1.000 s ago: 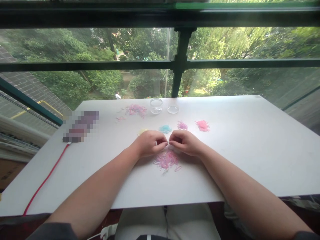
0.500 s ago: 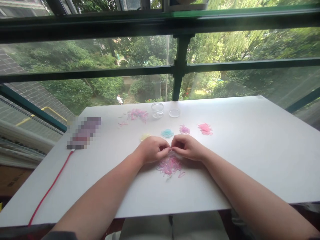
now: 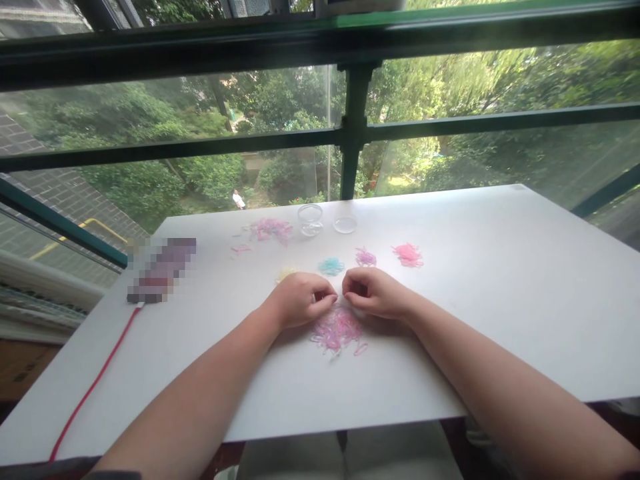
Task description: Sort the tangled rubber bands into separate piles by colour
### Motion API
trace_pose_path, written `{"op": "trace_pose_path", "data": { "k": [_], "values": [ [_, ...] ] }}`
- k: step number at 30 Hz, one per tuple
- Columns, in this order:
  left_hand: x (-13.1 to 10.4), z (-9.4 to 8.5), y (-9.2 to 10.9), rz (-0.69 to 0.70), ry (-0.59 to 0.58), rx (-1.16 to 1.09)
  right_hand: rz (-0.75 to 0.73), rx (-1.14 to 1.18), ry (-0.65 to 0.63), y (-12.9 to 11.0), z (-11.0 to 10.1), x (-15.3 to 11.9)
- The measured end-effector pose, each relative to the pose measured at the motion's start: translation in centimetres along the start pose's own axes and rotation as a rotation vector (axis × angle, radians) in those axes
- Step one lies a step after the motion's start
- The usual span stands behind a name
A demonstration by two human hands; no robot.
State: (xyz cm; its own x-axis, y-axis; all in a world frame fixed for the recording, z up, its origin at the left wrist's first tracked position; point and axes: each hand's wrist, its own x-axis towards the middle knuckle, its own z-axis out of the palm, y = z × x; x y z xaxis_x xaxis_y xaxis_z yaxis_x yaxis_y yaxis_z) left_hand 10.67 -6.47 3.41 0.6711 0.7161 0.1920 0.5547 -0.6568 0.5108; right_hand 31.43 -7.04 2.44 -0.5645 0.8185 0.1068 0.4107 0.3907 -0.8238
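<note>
A loose pile of mixed pink, lilac and pale rubber bands (image 3: pixel 336 331) lies in front of me on the white table. Over its far left side, my left hand (image 3: pixel 306 299) is closed, thumb and forefinger pinched. Facing it from the right, my right hand (image 3: pixel 376 293) also has its thumb and forefinger together. A small gap separates the two pinches, and anything in them is too small to make out. Beyond my hands sit sorted heaps: yellow bands (image 3: pixel 287 273) partly hidden by my left hand, blue bands (image 3: pixel 331 266), purple bands (image 3: pixel 366 257) and pink bands (image 3: pixel 407 254).
Toward the far edge are another mixed heap of bands (image 3: pixel 271 230), a clear round container (image 3: pixel 311 221) and a clear shallow lid or dish (image 3: pixel 345 225). At left lies a blurred-out device (image 3: pixel 165 270) with a red cable (image 3: pixel 95 381). Behind the table runs a green-framed window (image 3: pixel 353 133).
My fingertips, touching each other before, have drawn slightly apart. The whole view has shifted and tilted a little; the heaps and containers keep their places on the table.
</note>
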Motion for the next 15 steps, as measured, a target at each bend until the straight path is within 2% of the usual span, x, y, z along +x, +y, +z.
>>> {"op": "trace_pose_path", "data": {
  "k": [15],
  "values": [
    [0.07,-0.13,-0.22,-0.011,0.019,0.009,-0.018,-0.053,0.086,0.12,0.20,0.36]
  ]
}}
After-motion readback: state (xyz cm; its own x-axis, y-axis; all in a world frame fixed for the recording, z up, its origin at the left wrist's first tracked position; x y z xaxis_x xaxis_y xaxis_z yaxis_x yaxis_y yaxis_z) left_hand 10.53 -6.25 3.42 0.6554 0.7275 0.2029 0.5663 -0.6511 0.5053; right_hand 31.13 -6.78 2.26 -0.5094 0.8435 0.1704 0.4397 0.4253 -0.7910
